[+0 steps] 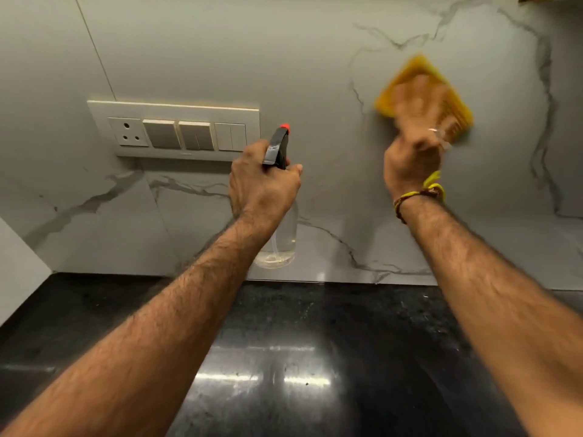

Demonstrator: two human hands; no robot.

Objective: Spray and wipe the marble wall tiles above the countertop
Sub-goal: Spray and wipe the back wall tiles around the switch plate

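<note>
Grey-white veined marble wall tiles (315,74) directly ahead, rising from the back edge of the glossy black stone countertop (315,357). Yellow-orange wiping cloth (410,70) flat against the tile, upper right, beside a dark vein. Right hand (416,121) over the cloth, pressing it to the wall; heavy motion blur, so exact finger position not discernible, though fingers appear spread rather than curled. Ring on one finger; yellow and red thread wristband (422,193) at the wrist. Left hand (262,181) lower and left of the cloth, fingers curled around the neck of a clear plastic spray bottle with black trigger head and red nozzle tip (279,244); nozzle toward the wall, bottle base just above the countertop line. Whether a finger rests on the trigger: not visible. Step in hand judged to be wiping. For a good pass: palm flat, even pressure, overlapping strokes, cloth kept unfolded for full contact. Beige switch plate with socket and rocker switches (176,130) just left of the nozzle; spray best aimed away from it, and only a barely damp cloth near it. Lower tile band near the countertop apparently still to cover.
</note>
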